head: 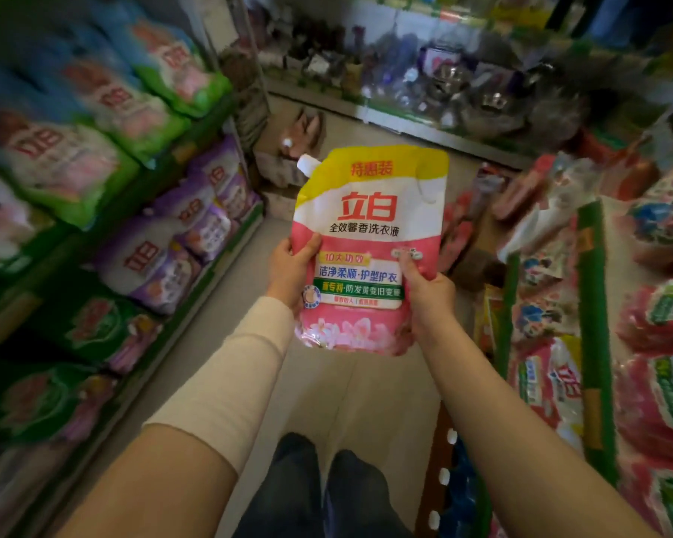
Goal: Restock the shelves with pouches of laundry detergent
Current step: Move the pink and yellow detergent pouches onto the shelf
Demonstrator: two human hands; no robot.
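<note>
The pouch (370,211) of laundry detergent is held upright in mid-air over the aisle floor (327,390), its printed front turned to the camera. It has a yellow top band, a white middle with red characters, and a pink lower half with flowers. Its white spout cap (307,163) sits at the upper left corner.

The left hand (290,269) grips the pouch's left edge about halfway down, with the thumb lying over the front and the fingers hidden behind. The right hand (428,297) grips the lower right edge, thumb pressed on the front beside the label and fingers wrapped round the back. The pouch hangs between the two hands, and its bottom edge sags below both. A beige sleeve (245,363) covers the left forearm; the right forearm is bare. Dark trousers (327,491) show below, near the camera.

On the left, shelves carry blurred detergent bags: green-edged bags (105,122) on top, purple bags (179,234) in the middle and dark green bags (94,328) lower down. On the right, a green-edged shelf (593,304) holds pink and red pouches (657,401). Below it, near the right forearm, stand blue bottles (461,483) with white caps. Across the far end runs another shelf (424,126) whose goods are too blurred to tell.
</note>
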